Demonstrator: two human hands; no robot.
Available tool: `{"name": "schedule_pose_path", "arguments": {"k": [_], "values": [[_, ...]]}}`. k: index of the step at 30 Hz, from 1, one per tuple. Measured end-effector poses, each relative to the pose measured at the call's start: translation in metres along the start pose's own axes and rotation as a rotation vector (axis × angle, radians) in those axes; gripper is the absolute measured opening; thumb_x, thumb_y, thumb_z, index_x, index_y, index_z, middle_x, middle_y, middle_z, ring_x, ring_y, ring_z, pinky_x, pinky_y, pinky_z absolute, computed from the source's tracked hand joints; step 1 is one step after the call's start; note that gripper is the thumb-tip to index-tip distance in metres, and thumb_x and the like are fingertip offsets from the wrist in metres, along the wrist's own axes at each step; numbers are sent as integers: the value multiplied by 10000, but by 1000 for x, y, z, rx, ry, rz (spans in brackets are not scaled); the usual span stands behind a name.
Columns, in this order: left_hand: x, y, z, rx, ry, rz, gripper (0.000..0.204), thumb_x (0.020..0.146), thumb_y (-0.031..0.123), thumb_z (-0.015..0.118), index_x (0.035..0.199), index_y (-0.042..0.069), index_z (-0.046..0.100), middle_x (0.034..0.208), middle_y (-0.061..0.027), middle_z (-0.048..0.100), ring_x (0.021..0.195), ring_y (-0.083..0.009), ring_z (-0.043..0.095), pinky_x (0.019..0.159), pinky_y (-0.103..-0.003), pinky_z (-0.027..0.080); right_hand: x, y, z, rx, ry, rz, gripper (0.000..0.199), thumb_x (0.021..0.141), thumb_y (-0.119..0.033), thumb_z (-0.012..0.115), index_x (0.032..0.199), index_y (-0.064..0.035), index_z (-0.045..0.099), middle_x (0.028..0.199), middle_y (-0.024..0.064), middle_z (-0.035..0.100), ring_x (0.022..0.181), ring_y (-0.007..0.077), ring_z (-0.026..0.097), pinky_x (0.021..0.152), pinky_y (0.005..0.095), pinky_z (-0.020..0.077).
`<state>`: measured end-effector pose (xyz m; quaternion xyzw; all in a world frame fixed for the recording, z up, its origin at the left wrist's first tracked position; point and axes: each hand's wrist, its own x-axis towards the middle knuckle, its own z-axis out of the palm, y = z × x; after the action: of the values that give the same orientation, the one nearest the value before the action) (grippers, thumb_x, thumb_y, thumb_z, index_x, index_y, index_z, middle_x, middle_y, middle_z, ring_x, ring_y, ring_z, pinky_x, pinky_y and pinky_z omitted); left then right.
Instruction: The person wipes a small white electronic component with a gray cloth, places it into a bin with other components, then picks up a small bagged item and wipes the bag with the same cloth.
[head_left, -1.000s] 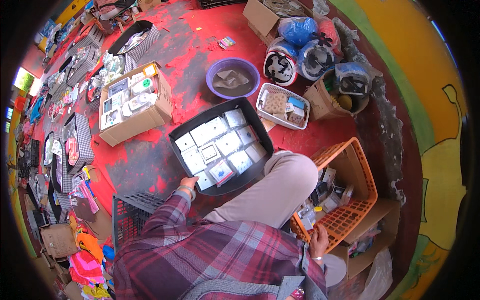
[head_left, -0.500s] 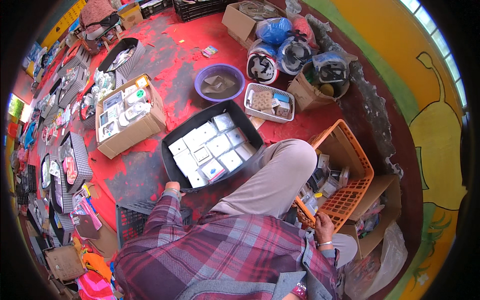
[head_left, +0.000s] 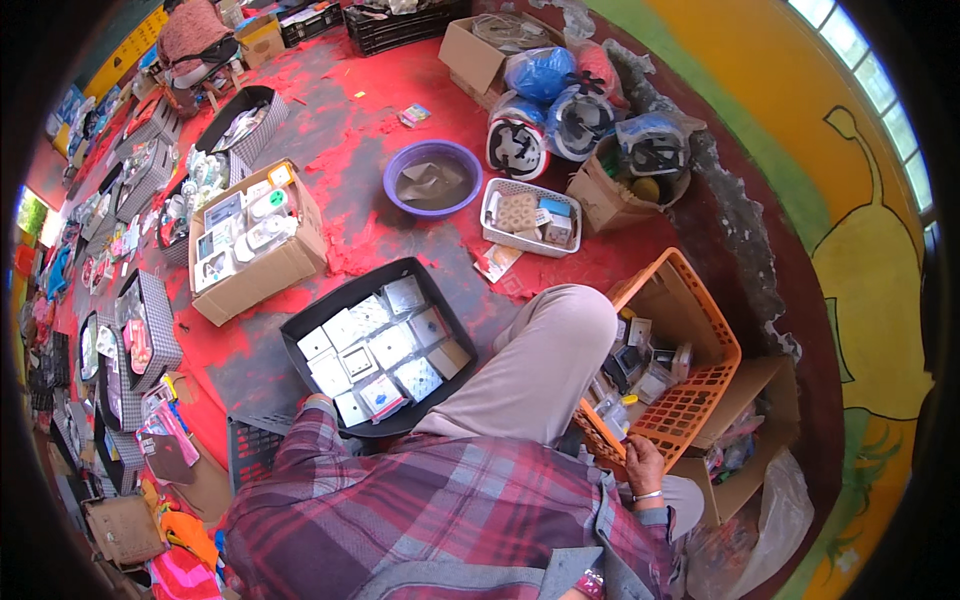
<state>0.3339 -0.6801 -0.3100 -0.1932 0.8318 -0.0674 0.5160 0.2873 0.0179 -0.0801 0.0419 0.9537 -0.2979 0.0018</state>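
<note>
A black bin [head_left: 455,318] holds rows of small white square boxes [head_left: 388,347], some of them in clear wrap. My left hand [head_left: 319,400] is closed at the bin's near left edge, mostly hidden by the sleeve and the bin. On the other side of my bent knee, an orange plastic basket [head_left: 700,402] leans tilted, with small packaged items [head_left: 655,382] and a piece of cardboard inside. My right hand [head_left: 645,466] grips its near rim, fingers curled over the edge.
Ahead stand a purple basin [head_left: 432,208] of murky water and a white basket [head_left: 530,245]. A cardboard box [head_left: 260,278] of packaged goods is left. Bagged helmets [head_left: 583,122] lie along the wall. A dark crate [head_left: 250,455] sits beside my left arm; an open carton [head_left: 765,440] stands right.
The black bin has shifted left and toward me, with my left hand moving along at its edge. My right hand stays on the orange basket's rim, which has barely moved.
</note>
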Motion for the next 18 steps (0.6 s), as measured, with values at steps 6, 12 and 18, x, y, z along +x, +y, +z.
{"name": "schedule_pose_path", "arguments": {"k": [6, 12, 18], "values": [[-30, 22, -94, -279, 45, -116, 293, 766, 303, 575, 982, 120, 648, 1112, -134, 590, 1057, -281, 552, 851, -392, 449, -7, 11, 7, -112, -154, 112, 304, 784, -180, 624, 1057, -47, 604, 996, 158, 616, 919, 305, 597, 795, 352, 474], [-35, 121, -257, -605, 938, 219, 266, 736, 242, 552, 870, 28, 636, 909, -208, 616, 910, -384, 557, 822, -467, 431, 9, 6, 35, -61, -354, 86, 482, 757, -249, 650, 1172, -44, 517, 1042, 182, 571, 987, 359, 535, 834, 402, 445], [-6, 261, -390, -542, 859, 453, 335, 726, 232, 491, 929, 19, 652, 989, -212, 619, 975, -363, 571, 888, -430, 439, 46, -18, 55, -407, -337, -135, 556, 673, -274, 712, 1158, -77, 524, 946, 117, 577, 911, 298, 528, 765, 411, 408]]}}
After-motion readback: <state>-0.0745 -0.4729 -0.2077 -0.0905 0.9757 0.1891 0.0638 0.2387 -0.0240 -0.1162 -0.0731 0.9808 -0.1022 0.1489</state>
